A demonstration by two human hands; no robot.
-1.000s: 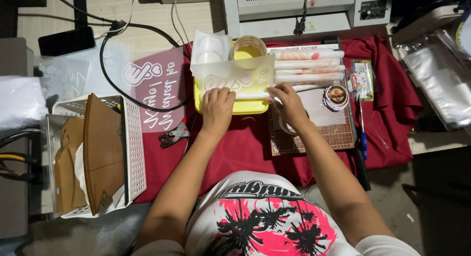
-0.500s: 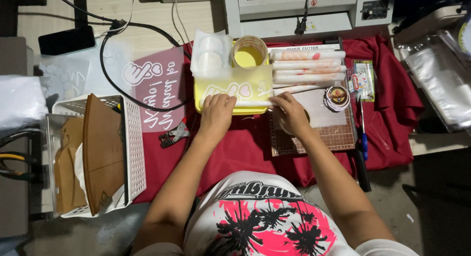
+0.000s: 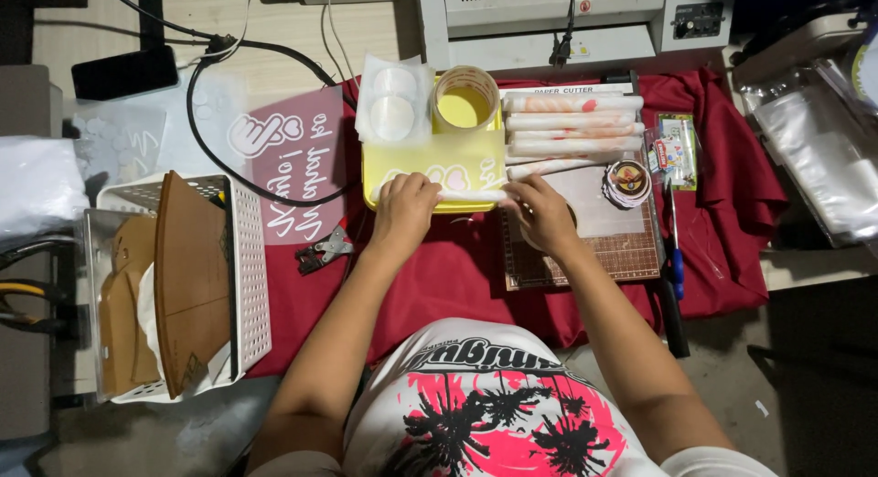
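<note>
— What had changed from a second before?

— Your hands had drawn back toward you. Earlier the clear printed sheet stood raised over the yellow tray; now that sheet (image 3: pixel 471 194) lay rolled into a thin tube along the tray's near edge. Your left hand (image 3: pixel 402 207) curled over its left end, fingers pressed down on it, and your right hand (image 3: pixel 541 212) pinched its right end between thumb and fingers.

— And the tray itself?

— The yellow tray (image 3: pixel 430 157) sat where it had been, on the red cloth (image 3: pixel 457 276), with a roll of tape (image 3: pixel 465 97) at its far edge and a packet of round white pads (image 3: pixel 393 102) just beside that.

— What else lay around you?

— Finished rolled sheets (image 3: pixel 572 125) were stacked right of the tray. A cutting mat (image 3: pixel 585 257) lay under your right wrist, a stack of round stickers (image 3: pixel 627 181) on it. A metal clip (image 3: pixel 325 251) rested left of your left forearm, near a white basket (image 3: pixel 247 285) holding brown card. A laminator (image 3: pixel 549 20) stood beyond. Nothing blocked your hands.
</note>
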